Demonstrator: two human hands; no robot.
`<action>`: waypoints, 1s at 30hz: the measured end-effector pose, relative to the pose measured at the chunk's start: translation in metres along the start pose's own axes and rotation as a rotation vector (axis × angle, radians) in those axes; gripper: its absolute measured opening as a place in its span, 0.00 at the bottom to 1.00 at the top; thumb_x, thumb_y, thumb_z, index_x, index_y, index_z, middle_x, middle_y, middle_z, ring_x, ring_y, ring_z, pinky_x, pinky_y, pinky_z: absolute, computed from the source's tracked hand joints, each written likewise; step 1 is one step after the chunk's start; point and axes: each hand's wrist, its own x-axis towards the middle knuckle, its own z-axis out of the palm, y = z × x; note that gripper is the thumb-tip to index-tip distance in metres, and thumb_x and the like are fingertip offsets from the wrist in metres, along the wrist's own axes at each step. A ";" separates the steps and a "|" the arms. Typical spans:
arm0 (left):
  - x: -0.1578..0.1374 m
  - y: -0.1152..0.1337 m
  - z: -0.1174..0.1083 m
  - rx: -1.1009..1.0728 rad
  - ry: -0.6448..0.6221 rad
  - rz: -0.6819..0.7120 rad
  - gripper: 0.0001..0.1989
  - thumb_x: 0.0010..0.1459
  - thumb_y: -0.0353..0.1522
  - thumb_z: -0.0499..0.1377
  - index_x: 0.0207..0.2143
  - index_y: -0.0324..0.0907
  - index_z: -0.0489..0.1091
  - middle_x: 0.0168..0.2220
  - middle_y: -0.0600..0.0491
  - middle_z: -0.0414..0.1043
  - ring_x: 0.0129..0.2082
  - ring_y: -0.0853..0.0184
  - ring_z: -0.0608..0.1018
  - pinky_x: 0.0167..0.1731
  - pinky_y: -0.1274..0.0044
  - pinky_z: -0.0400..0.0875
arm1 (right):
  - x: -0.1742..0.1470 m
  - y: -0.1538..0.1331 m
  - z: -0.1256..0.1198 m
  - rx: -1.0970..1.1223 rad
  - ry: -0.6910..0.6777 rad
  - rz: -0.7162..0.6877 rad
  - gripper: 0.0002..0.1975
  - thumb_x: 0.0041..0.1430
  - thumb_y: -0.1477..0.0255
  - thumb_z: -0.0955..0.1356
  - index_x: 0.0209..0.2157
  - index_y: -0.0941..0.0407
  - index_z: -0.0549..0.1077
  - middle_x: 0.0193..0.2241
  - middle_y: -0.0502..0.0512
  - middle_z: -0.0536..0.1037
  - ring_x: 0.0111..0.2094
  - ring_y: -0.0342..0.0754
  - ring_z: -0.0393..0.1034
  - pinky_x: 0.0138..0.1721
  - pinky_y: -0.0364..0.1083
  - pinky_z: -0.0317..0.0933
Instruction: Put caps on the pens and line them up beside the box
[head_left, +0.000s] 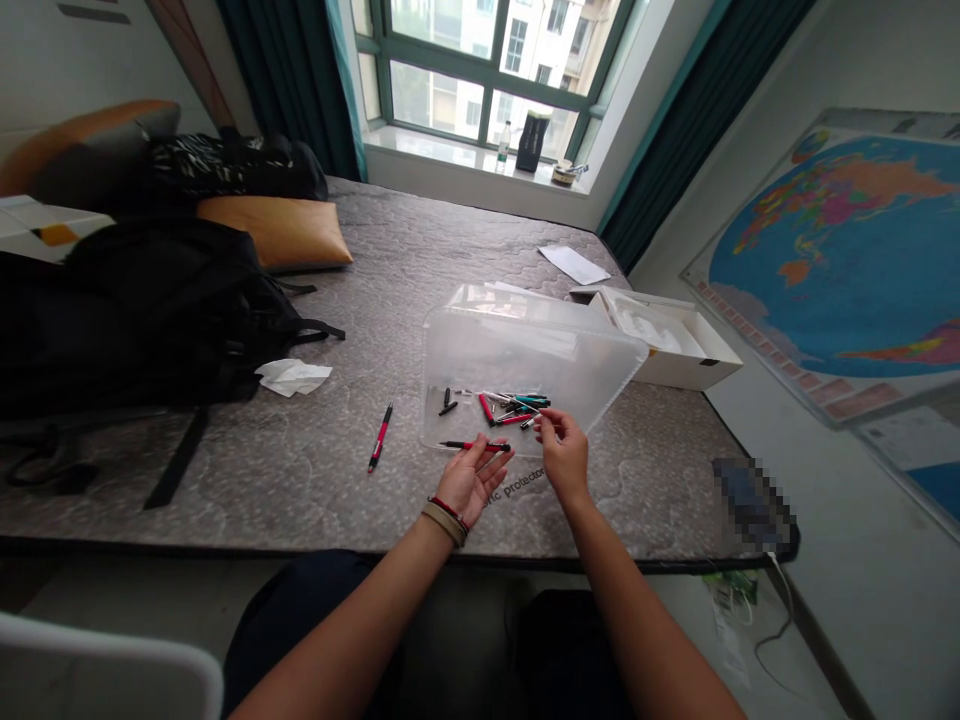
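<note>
My left hand (pixel 474 482) is palm up, and a red and black pen (pixel 466 445) lies across its fingers with the thumb against it. Fingertips pinched, my right hand (pixel 566 458) holds a thin, pale, refill-like stick (pixel 528 407) over the clear plastic bin (pixel 487 345). Inside the tilted bin, a pile of pen parts (pixel 517 408) shows red, teal, black and silver pieces. Small black pieces (pixel 448 408) lie to their left. Another red and black pen (pixel 381 437) rests on the mattress, left of the bin.
The mattress (pixel 300 490) carries a black backpack (pixel 150 310), an orange cushion (pixel 277 230) and a crumpled tissue (pixel 294 377) on the left. Behind the bin at right stand a white box (pixel 690 365) and a paper sheet (pixel 574 264). A blurred dark device (pixel 754 505) with a cable lies near the right corner.
</note>
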 end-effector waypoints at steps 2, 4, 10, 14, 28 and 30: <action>0.001 -0.001 0.000 -0.034 0.037 0.000 0.11 0.60 0.37 0.62 0.37 0.38 0.68 0.50 0.44 0.75 0.41 0.62 0.82 0.26 0.81 0.76 | 0.008 0.016 -0.005 -0.105 0.034 0.027 0.14 0.55 0.61 0.68 0.40 0.54 0.77 0.33 0.56 0.79 0.31 0.51 0.72 0.37 0.49 0.65; 0.001 -0.003 0.000 -0.059 0.061 -0.005 0.11 0.61 0.37 0.61 0.37 0.37 0.68 0.48 0.43 0.75 0.40 0.62 0.82 0.26 0.81 0.77 | 0.013 0.029 -0.006 -0.178 0.019 0.046 0.13 0.54 0.62 0.69 0.38 0.55 0.77 0.33 0.57 0.80 0.30 0.51 0.72 0.36 0.49 0.65; -0.002 -0.001 0.002 -0.077 0.033 -0.011 0.12 0.60 0.38 0.61 0.39 0.38 0.69 0.46 0.45 0.76 0.36 0.62 0.83 0.22 0.81 0.76 | 0.014 0.037 0.003 -0.269 -0.061 0.040 0.14 0.55 0.63 0.67 0.39 0.56 0.77 0.34 0.57 0.80 0.30 0.51 0.73 0.37 0.49 0.65; -0.002 0.001 0.002 -0.109 0.012 -0.043 0.13 0.61 0.40 0.60 0.38 0.37 0.70 0.42 0.47 0.78 0.31 0.68 0.82 0.21 0.83 0.75 | 0.014 0.035 0.009 -0.273 -0.084 0.061 0.15 0.56 0.62 0.66 0.40 0.57 0.77 0.34 0.57 0.80 0.30 0.50 0.74 0.36 0.48 0.66; -0.004 -0.011 -0.002 0.932 -0.111 0.501 0.08 0.61 0.29 0.56 0.40 0.41 0.74 0.42 0.47 0.78 0.43 0.61 0.78 0.47 0.68 0.73 | 0.022 0.040 0.023 -0.326 0.035 -0.079 0.18 0.60 0.65 0.61 0.45 0.59 0.74 0.44 0.62 0.77 0.46 0.53 0.71 0.51 0.51 0.62; -0.007 -0.014 -0.004 1.238 -0.229 0.692 0.13 0.59 0.24 0.53 0.40 0.44 0.76 0.43 0.50 0.77 0.47 0.62 0.76 0.53 0.68 0.68 | 0.024 0.044 0.023 -0.330 0.056 -0.076 0.18 0.59 0.66 0.61 0.46 0.59 0.74 0.45 0.62 0.77 0.48 0.53 0.70 0.52 0.51 0.61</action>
